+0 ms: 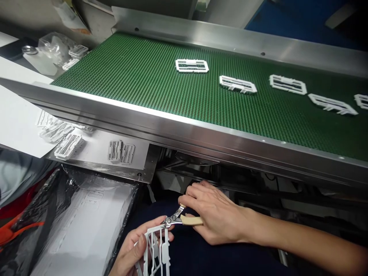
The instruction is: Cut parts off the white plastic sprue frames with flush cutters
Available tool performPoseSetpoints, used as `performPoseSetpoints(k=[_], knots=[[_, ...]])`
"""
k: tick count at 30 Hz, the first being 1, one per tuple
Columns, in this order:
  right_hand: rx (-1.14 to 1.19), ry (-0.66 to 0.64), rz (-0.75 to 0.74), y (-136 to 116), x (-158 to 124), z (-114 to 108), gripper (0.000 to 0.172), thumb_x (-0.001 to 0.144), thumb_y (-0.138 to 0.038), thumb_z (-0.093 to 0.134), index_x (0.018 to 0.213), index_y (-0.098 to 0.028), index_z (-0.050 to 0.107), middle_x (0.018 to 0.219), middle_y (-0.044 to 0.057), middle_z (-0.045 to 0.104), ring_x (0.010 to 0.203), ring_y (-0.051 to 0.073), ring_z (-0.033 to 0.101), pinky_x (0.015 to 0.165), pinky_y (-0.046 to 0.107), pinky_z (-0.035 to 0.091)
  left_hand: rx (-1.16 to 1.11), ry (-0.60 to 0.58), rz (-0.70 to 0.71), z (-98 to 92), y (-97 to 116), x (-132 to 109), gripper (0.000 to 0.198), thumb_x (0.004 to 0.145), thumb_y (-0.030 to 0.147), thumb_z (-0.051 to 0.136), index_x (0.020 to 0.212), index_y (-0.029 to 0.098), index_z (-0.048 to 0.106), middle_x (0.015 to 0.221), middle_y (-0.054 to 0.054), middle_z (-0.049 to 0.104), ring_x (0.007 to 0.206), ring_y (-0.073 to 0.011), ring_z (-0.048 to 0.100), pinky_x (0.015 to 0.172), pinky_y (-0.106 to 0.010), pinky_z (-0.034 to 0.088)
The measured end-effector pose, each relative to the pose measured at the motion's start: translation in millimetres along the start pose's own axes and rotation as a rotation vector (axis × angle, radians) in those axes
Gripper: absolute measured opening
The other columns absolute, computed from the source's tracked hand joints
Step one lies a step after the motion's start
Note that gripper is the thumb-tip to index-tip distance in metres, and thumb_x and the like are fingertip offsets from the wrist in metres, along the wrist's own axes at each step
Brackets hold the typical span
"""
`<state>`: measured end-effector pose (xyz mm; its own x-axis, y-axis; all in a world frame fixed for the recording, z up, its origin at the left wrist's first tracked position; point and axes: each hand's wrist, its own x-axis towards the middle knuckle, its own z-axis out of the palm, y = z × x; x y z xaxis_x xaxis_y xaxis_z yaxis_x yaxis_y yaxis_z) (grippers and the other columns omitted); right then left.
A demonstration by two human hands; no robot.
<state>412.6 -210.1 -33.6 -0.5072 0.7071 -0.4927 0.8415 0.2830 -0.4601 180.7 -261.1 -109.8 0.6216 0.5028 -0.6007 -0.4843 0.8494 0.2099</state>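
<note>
On the near side of the green textured conveyor belt [129, 84], toward its left end, a glossy black plastic bag [50, 191] lies open around a flat white sheet [83, 234]; what lies beneath the sheet is hidden. Beyond the belt's left end, a translucent white bottle with a metal cap [40, 61] stands beside a crumpled clear plastic bag [56, 46], whose contents cannot be told.

The person's hands are both on the near side of the belt, below its rail. The left hand [130, 245] grips a white plastic lattice frame [165, 253] between thumb and fingers. The right hand [214, 212] curls around small metal cutters with cream handles [178, 219], the handles spread apart, the tip at the frame's upper edge. Five similar white frames [191, 63] lie spaced along the belt.
</note>
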Motion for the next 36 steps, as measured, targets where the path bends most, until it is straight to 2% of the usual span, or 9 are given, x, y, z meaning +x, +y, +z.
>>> performPoseSetpoints(k=[4, 10, 16, 21, 23, 26, 30, 33, 36], knots=[[-0.052, -0.005, -0.027, -1, 1, -2, 0.021, 0.074, -0.021, 0.051, 0.094, -0.019, 0.056, 0.084, 0.002, 0.051, 0.077, 0.017, 0.047, 0.086, 0.038, 0.036, 0.019, 0.026, -0.003, 1.5, -1, 0, 0.059, 0.068, 0.047, 0.079, 0.113, 0.010, 0.069, 0.095, -0.017, 0.074, 0.071, -0.0153, 0.067, 0.061, -0.016, 0.049], [-0.112, 0.001, -0.052, 0, 1, -1, 0.015, 0.074, -0.023, 0.051, 0.090, -0.020, 0.053, 0.081, 0.001, 0.050, 0.075, 0.017, 0.046, 0.085, 0.037, 0.036, 0.043, 0.077, -0.007, 3.9, -5, -1, 0.056, 0.067, 0.049, 0.079, 0.109, 0.013, 0.071, 0.095, -0.017, 0.074, 0.072, -0.0168, 0.068, 0.062, -0.016, 0.050], [-0.159, 0.005, -0.082, 1, 0, 1, 0.005, 0.075, -0.023, 0.050, 0.079, -0.021, 0.050, 0.074, 0.000, 0.051, 0.068, 0.015, 0.045, 0.070, 0.031, 0.035, 0.025, 0.060, -0.002, 2.3, -8, -1, 0.056, 0.067, 0.046, 0.079, 0.110, 0.012, 0.070, 0.099, -0.019, 0.073, 0.077, -0.0188, 0.069, 0.064, -0.017, 0.051], [-0.188, 0.035, -0.121, 4, 1, 6, 0.006, 0.071, -0.020, 0.050, 0.076, -0.021, 0.051, 0.067, -0.001, 0.050, 0.059, 0.014, 0.041, 0.059, 0.029, 0.029, 0.027, 0.087, 0.023, 4.2, -10, -2, 0.052, 0.069, 0.045, 0.078, 0.109, 0.012, 0.071, 0.100, -0.017, 0.074, 0.080, -0.0201, 0.070, 0.067, -0.018, 0.053], [-0.118, 0.027, -0.083, 6, 3, 9, 0.007, 0.069, -0.019, 0.051, 0.075, -0.021, 0.052, 0.066, -0.001, 0.052, 0.056, 0.013, 0.042, 0.055, 0.027, 0.026, 0.010, 0.102, 0.045, 5.2, -11, -3, 0.047, 0.070, 0.043, 0.077, 0.107, 0.014, 0.072, 0.104, -0.016, 0.073, 0.086, -0.0229, 0.070, 0.070, -0.020, 0.054], [0.084, 0.028, 0.077, 7, 4, 10, 0.004, 0.072, -0.018, 0.051, 0.071, -0.021, 0.049, 0.063, -0.003, 0.052, 0.054, 0.011, 0.042, 0.051, 0.025, 0.024, -0.040, 0.128, 0.066, 7.3, -9, -3, 0.043, 0.071, 0.039, 0.078, 0.106, 0.016, 0.073, 0.108, -0.015, 0.072, 0.093, -0.0255, 0.069, 0.075, -0.024, 0.055], [0.281, 0.054, 0.297, 6, 2, 13, 0.023, 0.084, -0.030, 0.049, 0.065, -0.021, 0.041, 0.055, -0.006, 0.043, 0.051, 0.010, 0.036, 0.050, 0.023, 0.024, -0.120, 0.228, 0.050, 14.0, -1, 1, 0.038, 0.072, 0.032, 0.078, 0.106, 0.017, 0.073, 0.107, -0.014, 0.072, 0.100, -0.0242, 0.066, 0.079, -0.024, 0.054], [0.285, 0.051, 0.336, -2, -3, 15, 0.021, 0.083, -0.038, 0.053, 0.072, -0.022, 0.046, 0.064, -0.005, 0.051, 0.056, 0.012, 0.042, 0.053, 0.024, 0.027, -0.122, 0.329, 0.113, 19.0, 5, 6, 0.036, 0.072, 0.030, 0.079, 0.105, 0.017, 0.072, 0.104, -0.013, 0.073, 0.099, -0.0231, 0.066, 0.084, -0.025, 0.052], [0.293, 0.032, 0.309, -14, -9, 18, 0.023, 0.082, -0.046, 0.056, 0.085, -0.023, 0.053, 0.078, -0.001, 0.057, 0.068, 0.016, 0.051, 0.061, 0.027, 0.034, -0.032, 0.413, 0.173, 20.4, 6, 11, 0.037, 0.073, 0.033, 0.078, 0.105, 0.017, 0.070, 0.093, -0.009, 0.073, 0.086, -0.0188, 0.067, 0.078, -0.023, 0.052]])
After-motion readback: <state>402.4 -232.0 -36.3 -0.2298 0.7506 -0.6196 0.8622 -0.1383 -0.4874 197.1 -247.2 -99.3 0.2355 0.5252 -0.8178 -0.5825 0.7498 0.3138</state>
